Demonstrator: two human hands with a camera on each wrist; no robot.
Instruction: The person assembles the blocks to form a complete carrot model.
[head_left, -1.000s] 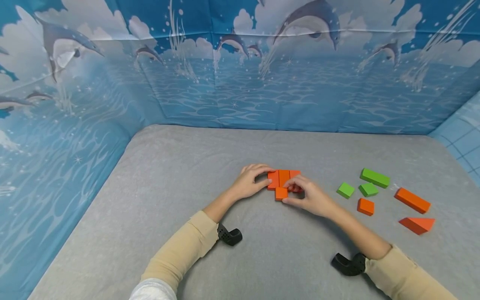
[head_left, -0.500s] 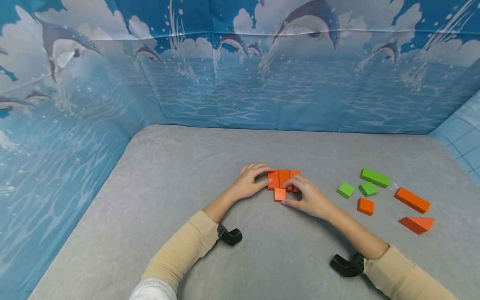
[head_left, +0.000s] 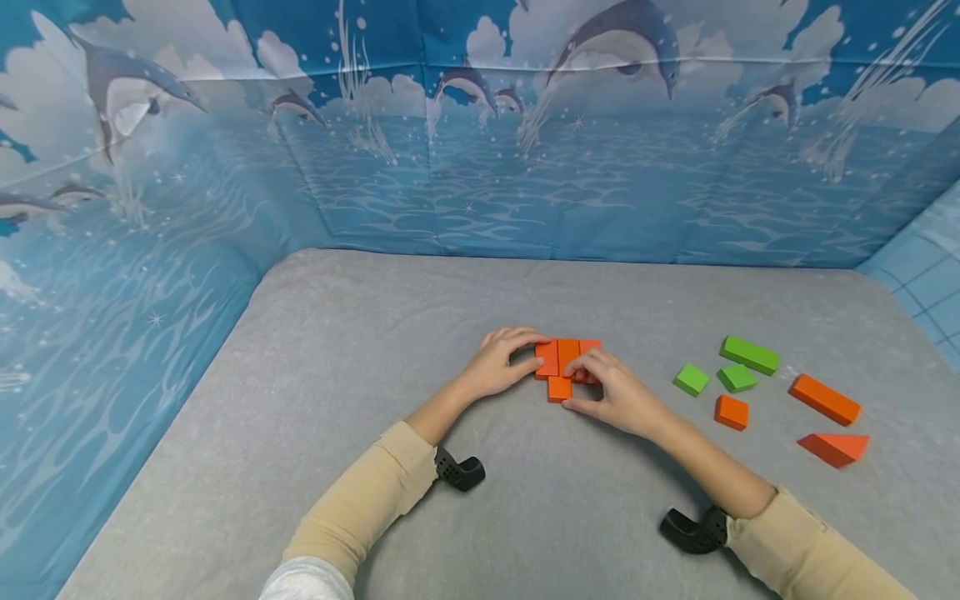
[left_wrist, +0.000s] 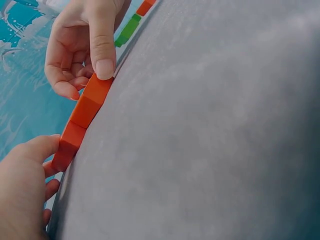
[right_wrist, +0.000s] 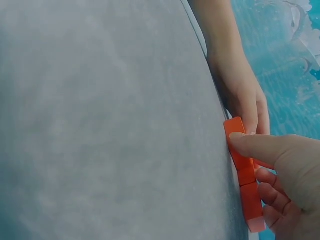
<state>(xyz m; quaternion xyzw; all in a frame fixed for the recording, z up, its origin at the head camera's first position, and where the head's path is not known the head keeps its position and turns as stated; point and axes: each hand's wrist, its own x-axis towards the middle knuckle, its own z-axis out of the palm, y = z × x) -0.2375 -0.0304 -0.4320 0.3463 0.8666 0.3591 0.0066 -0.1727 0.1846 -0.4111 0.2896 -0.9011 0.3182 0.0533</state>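
In the head view, three flat orange blocks lie side by side: a left orange block, a middle orange block and a right orange block partly covered by fingers. Against their near side sits a small square orange block. My left hand holds the left orange block's outer side between thumb and index finger. The small block is pinched at its right side by my right hand; the thumb presses on it in the left wrist view.
To the right lie a long green block, two small green blocks, a small orange block, a long orange block and an orange triangular block. A blue dolphin-print curtain borders the grey table.
The small orange block has shifted slightly left and now sits under the joint of the left and middle blocks. My right hand moved a little left with it; the left hand stays still.
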